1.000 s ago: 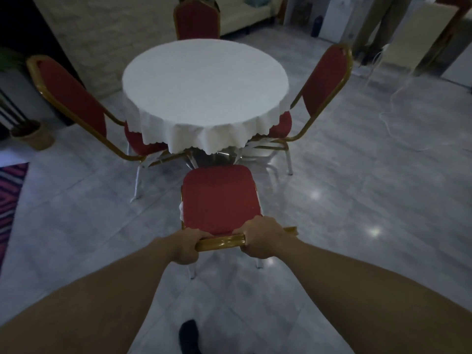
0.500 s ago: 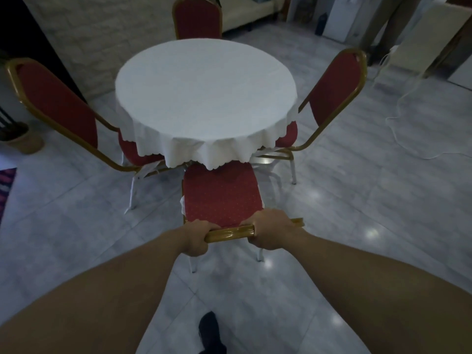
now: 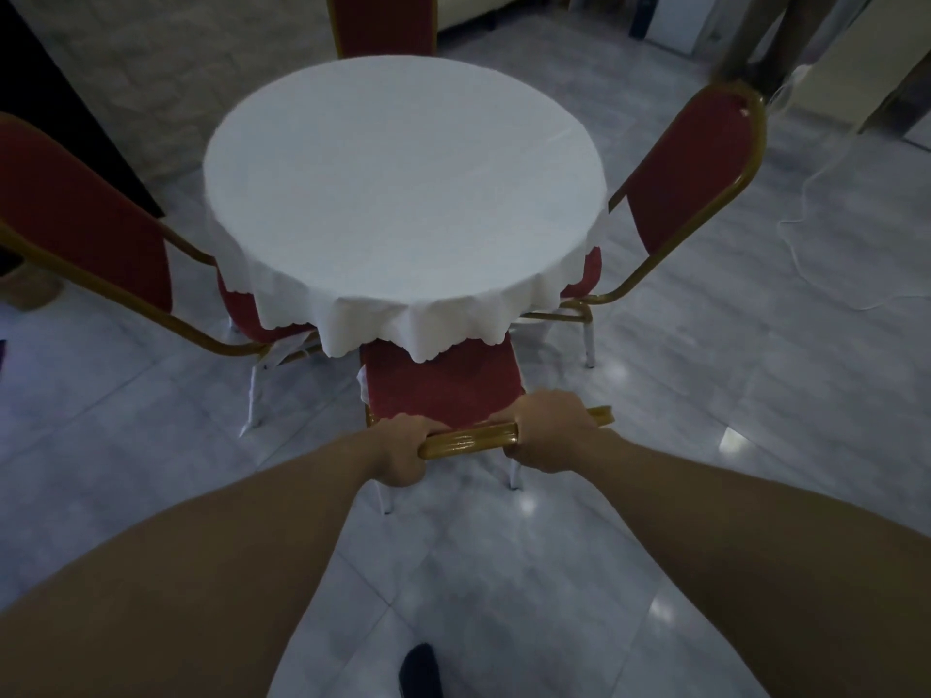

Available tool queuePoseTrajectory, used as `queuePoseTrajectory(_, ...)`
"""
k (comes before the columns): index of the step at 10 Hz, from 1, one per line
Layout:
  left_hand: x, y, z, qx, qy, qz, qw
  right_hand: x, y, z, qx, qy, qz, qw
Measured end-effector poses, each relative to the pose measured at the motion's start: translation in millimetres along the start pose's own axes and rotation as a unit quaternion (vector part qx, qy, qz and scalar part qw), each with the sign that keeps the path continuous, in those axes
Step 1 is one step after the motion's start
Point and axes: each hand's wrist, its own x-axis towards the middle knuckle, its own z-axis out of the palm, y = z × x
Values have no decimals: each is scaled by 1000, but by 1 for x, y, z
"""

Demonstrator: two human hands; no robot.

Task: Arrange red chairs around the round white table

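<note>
A round table with a white cloth point(image 3: 403, 193) stands in the middle. My left hand point(image 3: 400, 453) and my right hand point(image 3: 551, 430) both grip the gold top rail of the near red chair point(image 3: 443, 385). Its seat reaches under the hanging cloth edge. A second red chair point(image 3: 85, 219) sits at the table's left, a third red chair point(image 3: 690, 178) at its right, and another red chair point(image 3: 383, 22) at the far side, partly hidden by the table.
The floor is pale glossy tile point(image 3: 705, 445). A person's legs point(image 3: 766, 37) stand at the back right, with a thin white cable point(image 3: 826, 274) on the floor near them. A stone-faced wall point(image 3: 166, 68) runs behind the table on the left. My dark shoe point(image 3: 420, 670) shows below.
The near chair has slid forward, so its seat now goes under the tablecloth. I have stepped closer and the table fills more of the view. Both hands keep the same grip.
</note>
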Motion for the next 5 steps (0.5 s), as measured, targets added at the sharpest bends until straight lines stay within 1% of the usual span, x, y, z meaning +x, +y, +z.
queuePoseTrajectory(1, -1, 1, 0, -6, -4, -4, 1000, 0, 1, 0, 4, 0, -1, 1000)
queuePoseTrajectory(2, -3, 3, 1, -18, -7, -27, 999, -1, 3, -1, 17, -12, -17, 1000)
queuePoseTrajectory(3, -6, 9, -7, 15, -36, -57, 998, 1, 7, -9, 51, -75, -38, 995)
queuePoseTrajectory(4, -13, 18, -20, 38, -35, -103, 993, 1, 12, -26, 98, -119, -50, 987)
queuePoseTrajectory(5, -22, 27, -38, 9, -17, -122, 992, 8, 19, -48, 133, -104, -34, 985)
